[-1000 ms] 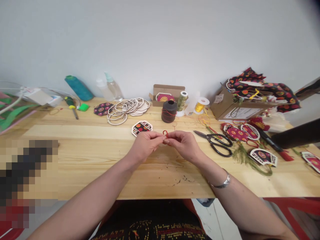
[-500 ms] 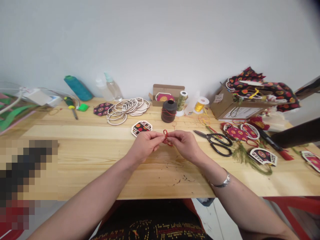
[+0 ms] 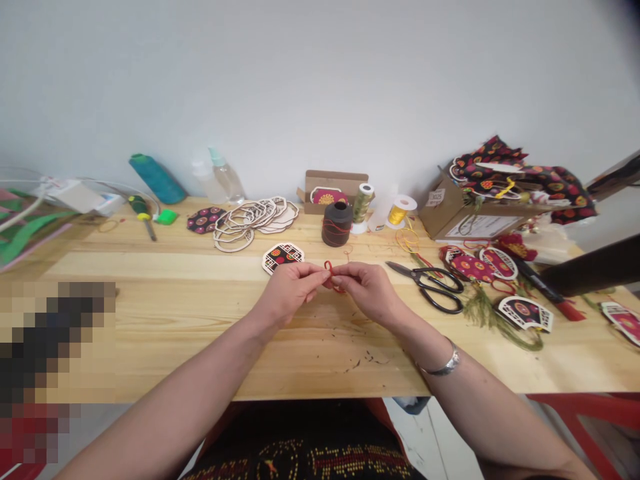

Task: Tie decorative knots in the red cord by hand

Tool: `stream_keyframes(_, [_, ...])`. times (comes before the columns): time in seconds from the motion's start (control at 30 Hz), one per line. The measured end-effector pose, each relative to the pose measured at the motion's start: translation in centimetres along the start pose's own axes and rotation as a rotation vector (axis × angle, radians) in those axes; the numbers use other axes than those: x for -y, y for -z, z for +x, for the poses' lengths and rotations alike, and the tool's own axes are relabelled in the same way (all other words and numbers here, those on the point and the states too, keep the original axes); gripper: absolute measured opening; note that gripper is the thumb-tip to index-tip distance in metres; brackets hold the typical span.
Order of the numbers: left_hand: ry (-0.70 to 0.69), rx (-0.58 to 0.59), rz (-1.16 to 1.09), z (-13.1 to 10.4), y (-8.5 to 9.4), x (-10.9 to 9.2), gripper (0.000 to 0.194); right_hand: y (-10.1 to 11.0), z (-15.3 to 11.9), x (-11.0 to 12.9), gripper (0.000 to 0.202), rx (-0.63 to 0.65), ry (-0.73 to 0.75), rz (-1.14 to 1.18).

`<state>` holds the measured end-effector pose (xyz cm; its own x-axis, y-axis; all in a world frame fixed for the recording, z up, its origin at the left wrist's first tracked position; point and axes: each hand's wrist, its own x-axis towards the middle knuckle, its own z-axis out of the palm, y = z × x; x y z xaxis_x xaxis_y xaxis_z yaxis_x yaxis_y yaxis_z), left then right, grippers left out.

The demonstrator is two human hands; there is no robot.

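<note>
A thin red cord is pinched between both hands above the wooden table, and a small loop of it stands up between the fingertips. My left hand grips it from the left with thumb and forefinger. From the right, my right hand pinches the same cord, its fingers close to the left ones. The part of the cord inside the fingers is hidden. Just behind my left hand lies an octagonal patterned piece with a white lattice border. Black-handled scissors rest to the right of my right hand.
Behind the hands stand a dark thread cone, a green spool and a yellow spool. Wooden frames are piled left of them. At the right sit a cardboard box of fabric and several tasselled ornaments.
Both hands stay nearly in place, still pinching the red cord. Its upright loop has shifted very slightly left. The rest of the table looks the same.
</note>
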<state>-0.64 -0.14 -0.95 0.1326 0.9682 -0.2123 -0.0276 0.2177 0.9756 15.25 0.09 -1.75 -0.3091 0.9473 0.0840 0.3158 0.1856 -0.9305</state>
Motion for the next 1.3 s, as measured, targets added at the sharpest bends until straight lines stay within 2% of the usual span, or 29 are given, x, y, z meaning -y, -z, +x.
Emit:
stream_keyframes(0.13, [-0.018,-0.016,-0.03,0.0,0.0,-0.1,0.02,0.4,0.2,0.4,0.021,0.039,-0.137,0.085])
stream_keyframes(0.27, [-0.013,-0.018,-0.045,0.0,0.0,-0.1,0.018,0.7,0.3,1.1,0.018,0.074,-0.198,0.177])
stream_keyframes(0.47, [-0.028,-0.012,-0.022,0.1,0.1,0.1,0.016,0.4,0.2,1.0,0.015,-0.048,-0.204,0.144])
stream_keyframes(0.53, [-0.033,-0.026,-0.011,0.0,0.1,0.0,0.016,0.2,0.0,0.8,0.014,-0.117,-0.127,0.07])
stream_keyframes(0.67, [-0.032,-0.061,-0.005,-0.1,0.0,-0.2,0.018,-0.2,-0.6,0.6,0.01,-0.258,0.132,-0.186])
stream_keyframes(0.77, [-0.02,-0.082,-0.022,-0.2,-0.1,-0.3,0.019,-0.6,-0.9,0.5,0.012,-0.305,0.296,-0.357])
stream_keyframes(0.93, [-0.004,-0.086,-0.101,-0.1,-0.1,0.1,0.017,-1.2,-1.3,0.2,0.016,-0.311,0.481,-0.578])
stream_keyframes(1.1, [0.053,-0.041,-0.202,0.0,0.0,0.4,0.013,-1.2,-1.3,0.1,0.016,-0.264,0.669,-0.932])
stream_keyframes(1.2, [0.08,-0.035,-0.223,0.0,0.0,0.4,0.012,-1.1,-1.5,0.5,0.018,-0.227,0.738,-1.119])
stream_keyframes(1.3, [0.076,-0.03,-0.23,0.0,0.0,0.5,0.013,-1.2,-1.8,1.0,0.021,-0.194,0.772,-1.196])
